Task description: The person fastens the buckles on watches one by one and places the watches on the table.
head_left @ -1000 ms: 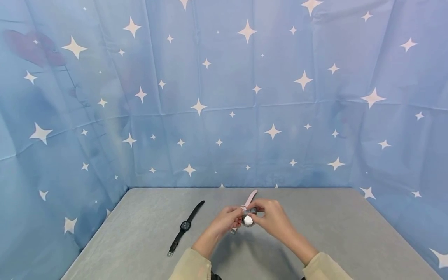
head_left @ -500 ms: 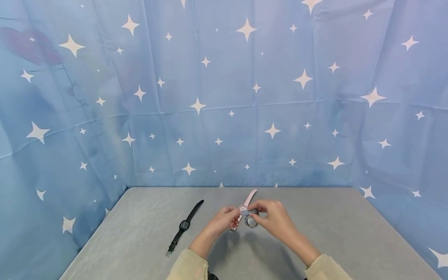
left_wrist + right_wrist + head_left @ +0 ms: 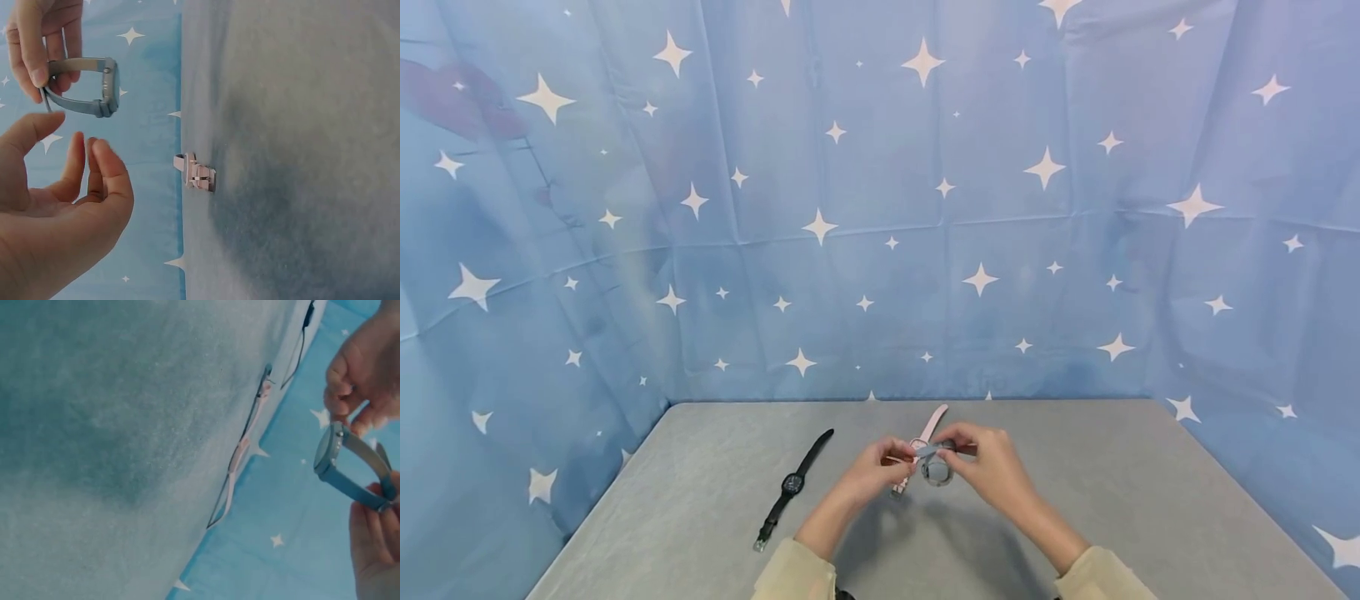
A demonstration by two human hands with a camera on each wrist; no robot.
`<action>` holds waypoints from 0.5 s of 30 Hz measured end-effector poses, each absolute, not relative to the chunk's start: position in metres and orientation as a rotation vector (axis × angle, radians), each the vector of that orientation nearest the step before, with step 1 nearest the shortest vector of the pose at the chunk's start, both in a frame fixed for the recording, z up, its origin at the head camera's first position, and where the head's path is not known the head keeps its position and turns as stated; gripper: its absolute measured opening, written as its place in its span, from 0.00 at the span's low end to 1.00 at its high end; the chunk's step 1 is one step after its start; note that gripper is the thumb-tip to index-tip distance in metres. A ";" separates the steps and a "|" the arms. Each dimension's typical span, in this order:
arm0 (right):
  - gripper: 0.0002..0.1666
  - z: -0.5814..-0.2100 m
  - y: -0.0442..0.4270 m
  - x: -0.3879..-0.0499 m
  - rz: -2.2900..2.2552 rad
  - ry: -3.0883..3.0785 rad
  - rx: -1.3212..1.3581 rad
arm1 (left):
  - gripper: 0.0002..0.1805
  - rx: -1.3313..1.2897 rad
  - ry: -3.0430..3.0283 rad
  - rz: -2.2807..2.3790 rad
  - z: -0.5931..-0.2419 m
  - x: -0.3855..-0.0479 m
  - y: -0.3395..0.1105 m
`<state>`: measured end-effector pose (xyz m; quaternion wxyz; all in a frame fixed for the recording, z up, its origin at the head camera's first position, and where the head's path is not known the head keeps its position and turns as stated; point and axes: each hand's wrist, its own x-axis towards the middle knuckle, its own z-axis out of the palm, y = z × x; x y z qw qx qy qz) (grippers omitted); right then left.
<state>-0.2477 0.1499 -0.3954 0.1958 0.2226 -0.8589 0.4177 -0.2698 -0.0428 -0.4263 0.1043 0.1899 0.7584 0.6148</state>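
Observation:
My right hand (image 3: 990, 461) pinches a grey-blue wristwatch (image 3: 937, 473) by its strap, above the table. The strap is bent round into a loop, with the round watch case hanging below the fingers. In the left wrist view the strap's loose tip (image 3: 45, 100) sticks out past the right thumb. My left hand (image 3: 874, 469) is close beside that tip, its thumb and forefinger spread apart and the other fingers bent. Whether the left thumb touches the tip, I cannot tell. Right fingers partly hide the strap near the buckle.
On the grey table (image 3: 1112, 500) behind the hands lies a pink wristwatch (image 3: 935, 421), partly covered by them in the head view. A black wristwatch (image 3: 793, 483) is stretched out to the left. A blue star-patterned curtain (image 3: 880, 183) stands along the back and sides.
The left thumb and fingers have come apart at the strap's tip, where they were pinched together before. The watch case has turned slightly under the right hand, which stays in nearly the same place.

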 end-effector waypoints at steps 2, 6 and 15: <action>0.09 -0.394 0.151 -0.247 1.192 -2.405 0.604 | 0.14 0.605 2.249 1.768 -0.427 -0.269 -0.043; 0.08 -0.393 0.151 -0.246 1.242 -2.400 0.575 | 0.15 0.675 2.243 1.731 -0.430 -0.269 -0.042; 0.08 -0.399 0.156 -0.249 1.265 -2.395 0.628 | 0.10 0.690 2.318 1.763 -0.436 -0.272 -0.043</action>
